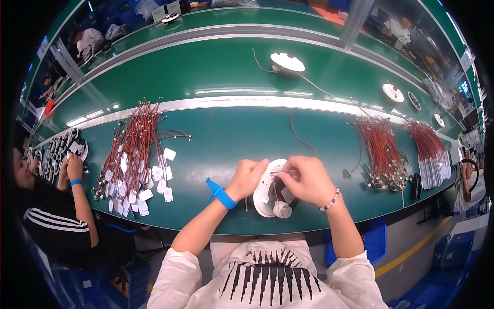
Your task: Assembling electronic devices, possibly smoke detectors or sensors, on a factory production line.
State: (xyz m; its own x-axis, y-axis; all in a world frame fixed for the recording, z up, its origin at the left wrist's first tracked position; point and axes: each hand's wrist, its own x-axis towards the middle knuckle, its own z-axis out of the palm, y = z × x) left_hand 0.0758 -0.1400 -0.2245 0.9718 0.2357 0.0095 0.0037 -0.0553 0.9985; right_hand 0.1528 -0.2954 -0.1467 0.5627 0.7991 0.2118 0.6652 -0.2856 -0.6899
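Observation:
A white round housing (261, 200) with a dark inside stands tilted near the table's front edge. At its left rim, my left hand (247, 179) grips it, thumb along the upper edge. My right hand (310, 181) is closed in a pinch over the housing's top, with a thin reddish wire (275, 191) at its fingertips. What the other fingers of that hand cover is hidden. A small whitish cylindrical part (282, 209) hangs at the housing's lower side.
Left lies a heap of red wires with white tags (136, 154). To the right are wires with green boards (383, 154) and a second wire bundle (429, 152). A white disc-shaped unit (288, 62) rests on the raised shelf. A co-worker's arm (82, 195) is at far left.

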